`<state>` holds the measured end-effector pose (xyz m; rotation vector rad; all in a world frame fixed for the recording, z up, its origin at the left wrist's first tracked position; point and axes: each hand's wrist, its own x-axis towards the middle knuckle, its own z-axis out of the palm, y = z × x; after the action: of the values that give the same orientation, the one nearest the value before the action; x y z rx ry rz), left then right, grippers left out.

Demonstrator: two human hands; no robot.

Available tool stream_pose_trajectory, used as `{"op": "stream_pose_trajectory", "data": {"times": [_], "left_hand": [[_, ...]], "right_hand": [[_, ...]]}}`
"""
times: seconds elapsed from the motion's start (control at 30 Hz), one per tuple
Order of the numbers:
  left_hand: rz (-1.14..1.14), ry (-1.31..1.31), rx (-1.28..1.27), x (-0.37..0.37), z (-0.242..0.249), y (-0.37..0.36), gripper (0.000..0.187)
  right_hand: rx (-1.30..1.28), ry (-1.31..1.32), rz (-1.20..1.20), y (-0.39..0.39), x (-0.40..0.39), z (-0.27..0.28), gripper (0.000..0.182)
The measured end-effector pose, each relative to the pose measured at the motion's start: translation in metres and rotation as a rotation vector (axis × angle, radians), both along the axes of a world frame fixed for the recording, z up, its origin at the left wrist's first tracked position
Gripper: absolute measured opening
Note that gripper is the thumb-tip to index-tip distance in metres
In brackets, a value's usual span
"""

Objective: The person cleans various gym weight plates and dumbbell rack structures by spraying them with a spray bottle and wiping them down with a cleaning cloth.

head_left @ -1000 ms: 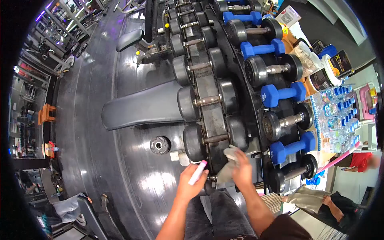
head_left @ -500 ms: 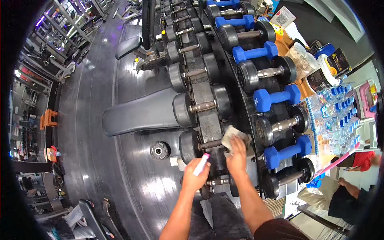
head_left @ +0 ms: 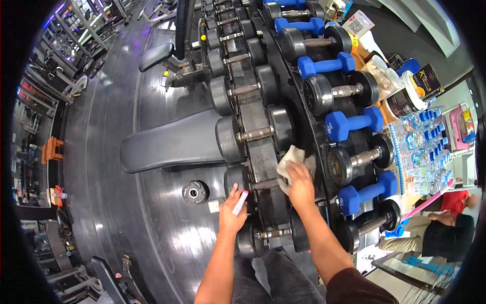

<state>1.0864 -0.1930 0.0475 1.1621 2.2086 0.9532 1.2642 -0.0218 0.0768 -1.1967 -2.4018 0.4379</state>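
My right hand (head_left: 300,186) is closed on a whitish cloth (head_left: 290,157), pressed against the right head of a black dumbbell, which is mostly hidden under it. The bare handle (head_left: 265,184) of this dumbbell runs left to its other black head (head_left: 236,181). My left hand (head_left: 233,215) holds a slim white tube with a pink cap (head_left: 240,202), fingertips right at the left head. Just below, nearest my legs, another dumbbell with a metal handle (head_left: 274,233) lies on the rack.
More black dumbbells (head_left: 255,134) line the lower rack, and blue ones (head_left: 354,123) alternate with black on the upper tier. A padded bench (head_left: 172,142) and a weight plate (head_left: 195,192) are at left. Water bottles (head_left: 417,139) stand at right, near people (head_left: 445,235).
My left hand has moved left and up to the dumbbell's left head, still with the tube. My right hand and the cloth have shifted slightly up over the right head.
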Motion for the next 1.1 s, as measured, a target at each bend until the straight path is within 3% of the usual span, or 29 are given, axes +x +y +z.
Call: {"op": "stream_pose_trajectory", "data": {"times": [0.2, 0.4, 0.5, 0.6, 0.7, 0.9, 1.03, 1.1], "left_hand": [[0.007, -0.050, 0.064, -0.003, -0.007, -0.004, 0.037], [0.042, -0.144, -0.013, -0.003, -0.006, -0.004, 0.037], [0.049, -0.147, 0.022, -0.003, -0.009, -0.004, 0.037], [0.071, -0.177, 0.033, -0.002, -0.004, -0.006, 0.037], [0.063, -0.176, 0.059, -0.003, -0.010, -0.007, 0.037], [0.038, -0.136, 0.028, -0.007, -0.011, -0.008, 0.039], [-0.006, -0.090, 0.000, -0.009, -0.009, -0.004, 0.038], [-0.015, -0.091, -0.017, -0.009, -0.008, -0.006, 0.037]], "right_hand": [[-0.037, 0.017, 0.030, -0.046, 0.052, -0.007, 0.063], [0.047, 0.105, -0.051, 0.038, -0.020, -0.027, 0.054], [0.021, -0.106, -0.068, 0.051, -0.036, -0.032, 0.052], [0.109, -0.023, 0.032, 0.024, -0.012, -0.018, 0.050], [-0.018, -0.064, 0.041, -0.033, 0.018, 0.007, 0.058], [-0.087, 0.027, -0.003, -0.083, 0.051, -0.015, 0.061], [0.134, 0.117, -0.061, -0.023, 0.007, -0.025, 0.055], [0.086, 0.184, -0.107, 0.024, -0.021, -0.033, 0.051]]}}
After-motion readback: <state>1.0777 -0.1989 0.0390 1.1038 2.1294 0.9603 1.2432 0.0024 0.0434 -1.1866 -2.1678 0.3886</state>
